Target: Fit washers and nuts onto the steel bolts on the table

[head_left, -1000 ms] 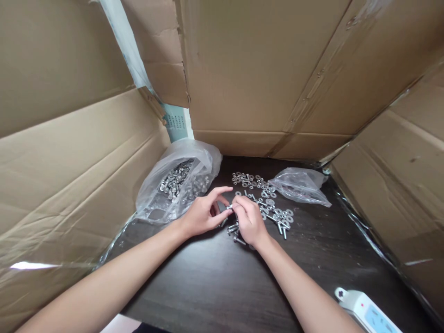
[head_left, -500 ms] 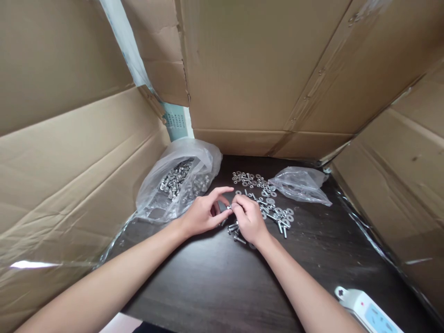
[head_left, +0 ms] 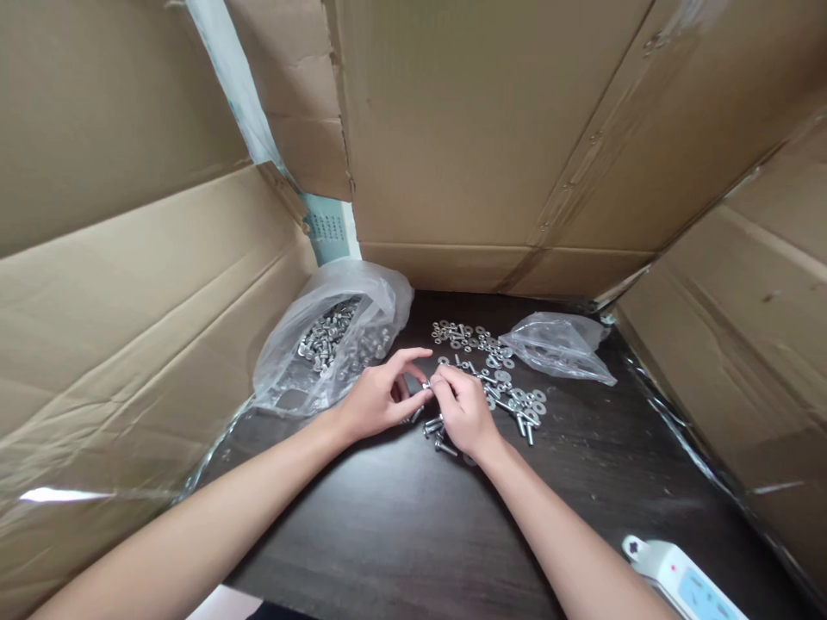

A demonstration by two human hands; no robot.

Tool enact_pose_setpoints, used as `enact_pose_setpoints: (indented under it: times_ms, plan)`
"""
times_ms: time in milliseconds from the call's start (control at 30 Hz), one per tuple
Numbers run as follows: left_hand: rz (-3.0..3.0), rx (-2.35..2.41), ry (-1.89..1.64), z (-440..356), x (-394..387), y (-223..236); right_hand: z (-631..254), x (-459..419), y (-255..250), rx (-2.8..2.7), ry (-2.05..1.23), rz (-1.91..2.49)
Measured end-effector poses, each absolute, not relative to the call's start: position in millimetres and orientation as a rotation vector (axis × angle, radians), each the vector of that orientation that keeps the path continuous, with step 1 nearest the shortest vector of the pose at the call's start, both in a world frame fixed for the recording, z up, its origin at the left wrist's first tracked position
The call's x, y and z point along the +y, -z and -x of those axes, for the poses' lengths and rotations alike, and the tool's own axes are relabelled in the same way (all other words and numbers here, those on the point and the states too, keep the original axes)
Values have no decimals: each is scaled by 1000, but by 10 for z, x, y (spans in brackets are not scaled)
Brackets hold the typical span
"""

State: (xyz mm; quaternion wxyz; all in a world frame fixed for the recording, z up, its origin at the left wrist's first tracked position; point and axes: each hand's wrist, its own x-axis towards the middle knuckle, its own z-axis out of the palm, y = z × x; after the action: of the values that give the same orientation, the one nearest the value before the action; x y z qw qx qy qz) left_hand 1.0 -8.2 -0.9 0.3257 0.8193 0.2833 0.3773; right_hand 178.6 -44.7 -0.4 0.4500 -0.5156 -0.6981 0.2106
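My left hand [head_left: 386, 396] pinches a small silvery metal fastener [head_left: 426, 386] between thumb and a bent finger, its index finger stretched out above. My right hand [head_left: 460, 406] closes thumb and fingertips on the same piece from the other side. The fingers cover most of it, so whether it is a bolt, a nut or both together cannot be made out. Just below the hands lie several loose bolts [head_left: 445, 446]. To the right of my right hand, more bolts [head_left: 522, 424] and flat washers [head_left: 537, 397] are scattered, with small nuts [head_left: 445, 331] farther back.
A clear plastic bag [head_left: 378, 280] full of bolts [head_left: 326, 336] lies open at the left. Another crumpled plastic bag [head_left: 561, 344] rests at the right. A white power strip [head_left: 672, 568] sits at the front right of the dark table [head_left: 388, 534]. Cardboard walls [head_left: 491, 129] surround it.
Both hands stay at nearly the same spot, still pinching the small fastener. The view has shifted very slightly; the scattered hardware and bags look unmoved.
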Motion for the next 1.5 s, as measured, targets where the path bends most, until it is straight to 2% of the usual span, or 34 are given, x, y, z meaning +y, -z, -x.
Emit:
enact_pose_setpoints:
  times_ms: [1500]
  plan:
    - [-2199,775,-1078,-12,-101,-56,-1777,-471,-34,-1682,-548,1240]
